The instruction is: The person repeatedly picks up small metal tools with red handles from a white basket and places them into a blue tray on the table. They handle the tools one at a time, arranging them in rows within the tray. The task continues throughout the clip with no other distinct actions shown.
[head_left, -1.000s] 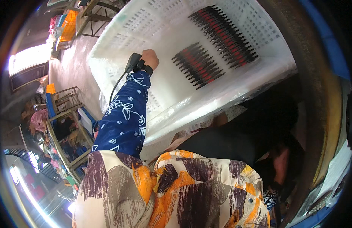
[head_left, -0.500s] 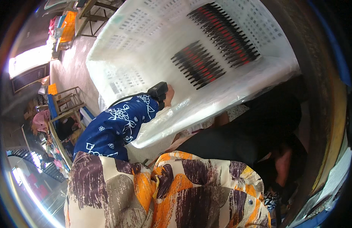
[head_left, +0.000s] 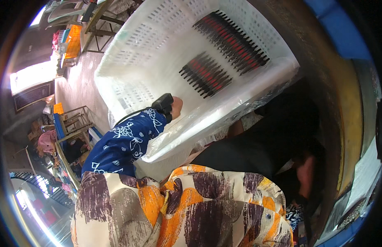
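Observation:
A white perforated plastic crate (head_left: 129, 76), draped with clear plastic film (head_left: 191, 133), stands tilted in front of me. Inside it lie two rows of slim black pieces with pointed ends and red middles: a longer row (head_left: 232, 43) at the far right and a shorter row (head_left: 205, 76) nearer. My left hand (head_left: 177, 108), with a black device on its wrist, is over the crate's near left part, short of the shorter row. Its fingers are hidden from view. Low at the right, in deep shadow, is my right hand (head_left: 306, 175); its fingers cannot be made out.
Dark cloth (head_left: 252, 146) lies below the crate's near side. A dark, worn edge (head_left: 339, 103) curves along the right, with a blue surface (head_left: 339, 29) beyond. At the left are a wooden frame (head_left: 71, 140), an orange crate (head_left: 73, 41) and a wooden bench (head_left: 96, 24).
The view has shifted, so the crate and its rows sit further left and more blue shows at upper right. My left hand stays over the crate; both rows look the same.

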A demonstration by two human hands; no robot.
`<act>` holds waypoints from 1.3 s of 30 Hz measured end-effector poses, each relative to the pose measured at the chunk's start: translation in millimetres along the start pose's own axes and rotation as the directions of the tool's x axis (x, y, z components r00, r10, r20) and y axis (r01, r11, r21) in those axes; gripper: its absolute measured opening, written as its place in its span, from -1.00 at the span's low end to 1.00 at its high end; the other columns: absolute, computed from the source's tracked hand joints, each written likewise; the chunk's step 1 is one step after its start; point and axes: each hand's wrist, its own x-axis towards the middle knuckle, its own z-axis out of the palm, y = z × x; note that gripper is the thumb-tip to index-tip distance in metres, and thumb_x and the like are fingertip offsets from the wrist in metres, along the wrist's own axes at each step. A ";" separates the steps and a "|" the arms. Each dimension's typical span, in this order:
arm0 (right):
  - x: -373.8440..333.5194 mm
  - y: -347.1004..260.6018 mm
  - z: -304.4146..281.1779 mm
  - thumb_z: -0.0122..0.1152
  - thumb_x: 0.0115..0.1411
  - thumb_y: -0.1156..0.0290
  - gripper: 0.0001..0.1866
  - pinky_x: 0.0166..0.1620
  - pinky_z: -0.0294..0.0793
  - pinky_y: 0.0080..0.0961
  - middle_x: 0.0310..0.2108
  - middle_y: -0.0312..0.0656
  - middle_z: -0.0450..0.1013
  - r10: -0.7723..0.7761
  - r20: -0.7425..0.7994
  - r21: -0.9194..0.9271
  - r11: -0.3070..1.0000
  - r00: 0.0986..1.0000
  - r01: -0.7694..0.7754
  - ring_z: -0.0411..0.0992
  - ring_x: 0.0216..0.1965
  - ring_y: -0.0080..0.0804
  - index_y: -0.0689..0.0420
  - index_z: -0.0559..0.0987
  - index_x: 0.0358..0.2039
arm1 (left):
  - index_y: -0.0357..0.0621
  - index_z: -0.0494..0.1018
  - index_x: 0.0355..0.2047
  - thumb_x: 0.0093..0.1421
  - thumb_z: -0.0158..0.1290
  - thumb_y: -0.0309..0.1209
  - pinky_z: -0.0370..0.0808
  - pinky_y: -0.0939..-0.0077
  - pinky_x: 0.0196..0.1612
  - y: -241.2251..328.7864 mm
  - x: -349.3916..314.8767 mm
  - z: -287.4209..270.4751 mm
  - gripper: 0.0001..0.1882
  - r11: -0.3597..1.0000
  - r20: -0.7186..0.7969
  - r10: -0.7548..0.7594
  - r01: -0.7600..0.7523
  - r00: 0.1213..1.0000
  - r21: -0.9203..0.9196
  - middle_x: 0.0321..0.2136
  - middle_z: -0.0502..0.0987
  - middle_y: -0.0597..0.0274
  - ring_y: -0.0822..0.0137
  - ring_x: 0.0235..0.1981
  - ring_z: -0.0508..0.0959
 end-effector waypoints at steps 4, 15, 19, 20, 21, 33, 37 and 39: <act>1.0 -9.8 -0.7 0.16 -0.01 0.50 -0.62 -0.08 0.36 -0.29 -0.16 0.09 0.45 -0.076 0.029 0.052 0.996 0.997 0.074 0.42 -0.15 -0.02 0.28 0.49 -0.12 | -0.25 0.37 -0.45 -0.06 0.16 -0.25 0.51 0.23 -0.50 -36.2 21.1 -5.0 -0.68 0.835 0.160 -0.394 0.426 0.905 -0.348 -0.58 0.50 -0.06 0.00 -0.54 0.56; 3.7 9.5 9.8 0.11 0.02 0.50 -0.62 -0.10 0.37 -0.30 -0.13 0.14 0.42 -0.033 -0.035 -0.016 0.999 0.999 0.032 0.39 -0.12 -0.04 0.32 0.44 -0.10 | -0.31 0.36 -0.45 -0.02 0.11 -0.41 0.52 0.22 -0.52 -57.9 62.2 -22.8 -0.78 0.352 0.281 -0.636 0.594 0.719 -0.723 -0.60 0.50 -0.08 0.02 -0.56 0.56; 6.9 22.3 20.5 0.09 0.04 0.52 -0.64 -0.11 0.36 -0.30 -0.17 0.15 0.42 -0.062 -0.073 0.006 0.998 0.995 0.062 0.39 -0.16 -0.04 0.34 0.44 -0.12 | -0.32 0.39 -0.48 0.04 0.04 -0.46 0.52 0.35 -0.68 -75.1 69.5 -25.7 -0.86 0.351 0.284 -0.594 0.560 0.753 -0.751 -0.69 0.48 0.00 0.18 -0.71 0.55; 6.2 22.7 20.0 0.09 0.03 0.52 -0.65 -0.11 0.36 -0.31 -0.19 0.13 0.42 -0.088 -0.071 0.030 0.996 0.994 0.090 0.39 -0.18 -0.05 0.34 0.44 -0.13 | -0.32 0.40 -0.49 0.05 0.02 -0.47 0.51 0.38 -0.70 -79.5 68.0 -29.3 -0.87 0.387 0.246 -0.591 0.538 0.768 -0.749 -0.71 0.48 0.02 0.21 -0.73 0.55; 5.8 22.7 19.8 0.09 0.03 0.53 -0.66 -0.11 0.36 -0.31 -0.21 0.12 0.42 -0.036 -0.038 0.040 0.998 0.999 0.038 0.39 -0.19 -0.06 0.34 0.44 -0.15 | -0.33 0.42 -0.49 0.06 0.01 -0.47 0.52 0.39 -0.68 -88.6 67.4 -34.2 -0.87 0.394 0.220 -0.588 0.513 0.778 -0.762 -0.70 0.49 0.03 0.22 -0.73 0.55; 19.8 51.0 18.1 0.12 -0.07 0.56 -0.67 -0.20 0.38 -0.28 -0.30 0.05 0.42 -0.050 0.172 0.046 0.998 0.984 0.043 0.36 -0.29 -0.12 0.33 0.45 -0.22 | -0.33 0.50 -0.45 0.11 -0.08 -0.49 0.59 0.43 -0.56 -131.4 56.9 -86.4 -0.81 0.069 0.488 -0.514 0.601 0.705 -0.796 -0.63 0.55 0.01 0.18 -0.62 0.61; 13.0 57.2 18.2 0.11 -0.01 0.51 -0.58 -0.06 0.34 -0.28 -0.17 0.11 0.40 -0.132 0.077 0.027 0.991 0.988 0.131 0.35 -0.14 -0.02 0.31 0.43 -0.08 | -0.35 0.49 -0.43 0.10 -0.10 -0.52 0.59 0.43 -0.59 -123.6 53.5 -80.6 -0.82 0.002 0.558 -0.446 0.624 0.700 -0.781 -0.62 0.55 -0.01 0.23 -0.62 0.61; 12.8 61.2 20.1 0.11 0.01 0.49 -0.58 -0.05 0.34 -0.28 -0.15 0.11 0.40 -0.152 0.051 -0.008 0.988 0.987 0.153 0.35 -0.14 -0.01 0.31 0.42 -0.07 | -0.34 0.49 -0.42 0.09 -0.10 -0.52 0.59 0.43 -0.59 -121.0 50.5 -77.8 -0.82 -0.012 0.592 -0.388 0.639 0.706 -0.769 -0.61 0.55 0.01 0.25 -0.62 0.61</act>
